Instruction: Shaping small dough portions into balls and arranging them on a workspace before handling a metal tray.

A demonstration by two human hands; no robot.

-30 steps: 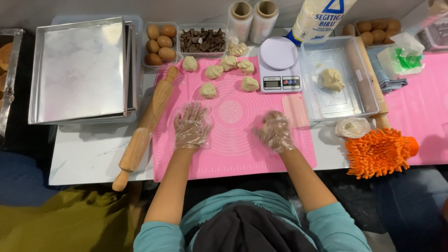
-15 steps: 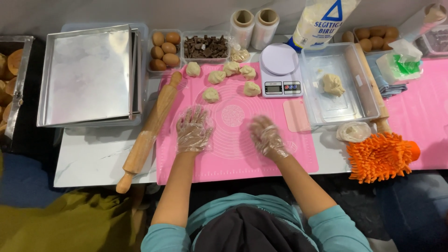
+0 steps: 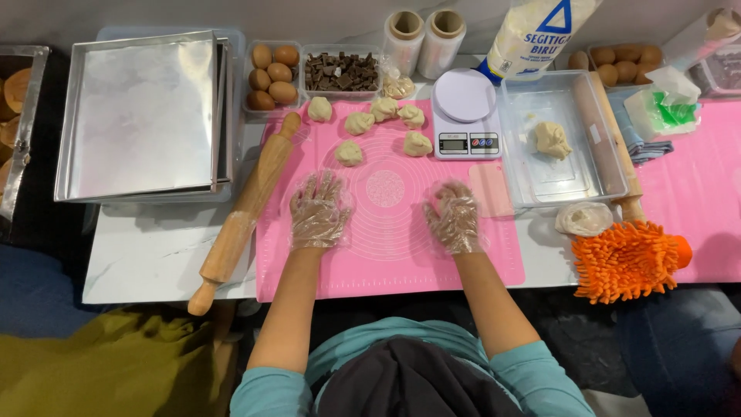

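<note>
one head view, straight down from above the table (image 3: 154, 262).

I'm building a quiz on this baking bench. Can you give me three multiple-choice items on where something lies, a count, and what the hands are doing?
1. Where is the wooden rolling pin nearest the left hand?
A. Inside the clear tub
B. Along the left edge of the pink mat
C. On the steel trays

2. How many dough balls lie on that mat?
A. Six
B. Three
C. Ten

3. What state are the hands in?
A. Both gloved, flat on the mat, holding nothing
B. Bare, gripping the pin
C. One lifting the scale

Answers:
1 B: the pin lies slanted across the mat's left edge, beside the left hand.
2 A: six pale lumps sit at the mat's top, below the chocolate.
3 A: the left hand and the right hand wear clear plastic gloves, fingers spread, palms down.
</note>
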